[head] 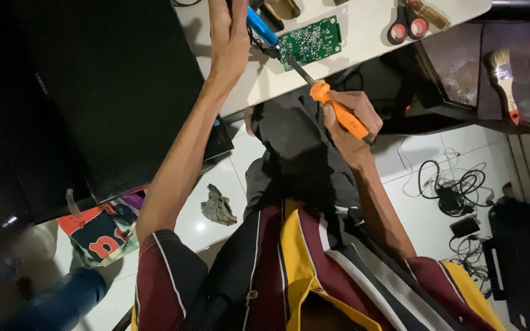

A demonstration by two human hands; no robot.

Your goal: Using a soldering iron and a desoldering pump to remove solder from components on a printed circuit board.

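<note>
- Black panel (93, 92) at 9 o'clock, largest thing in view, lying flat beside the pale bench (363, 30) at 12 o'clock.
- Dark side table (461, 67) at 2 o'clock, carrying a brush (503, 79).
- Tangle of cables (455, 187) on the floor at 4 o'clock; crumpled rag (218, 206) on the floor near centre.
- Left hand (228, 37) at 12 o'clock, fingers wrapped round a blue-handled tool (262, 27), touching the near edge of the board.
- Right hand (351, 125) just past centre toward 1 o'clock, fingers closed tight on the orange screwdriver (338, 113), shaft angled up toward 11 o'clock.
- Green board (311, 41) on the bench at 12 o'clock, screwdriver tip resting at its lower edge.
- Scissors (407, 24) at 1 o'clock on the bench, well apart from the board.
- Likely risk: tip skidding off the board edge under push, scratching parts or jabbing the left hand just beside it; board unclamped, so could slide or tip.
- No containers visible.
</note>
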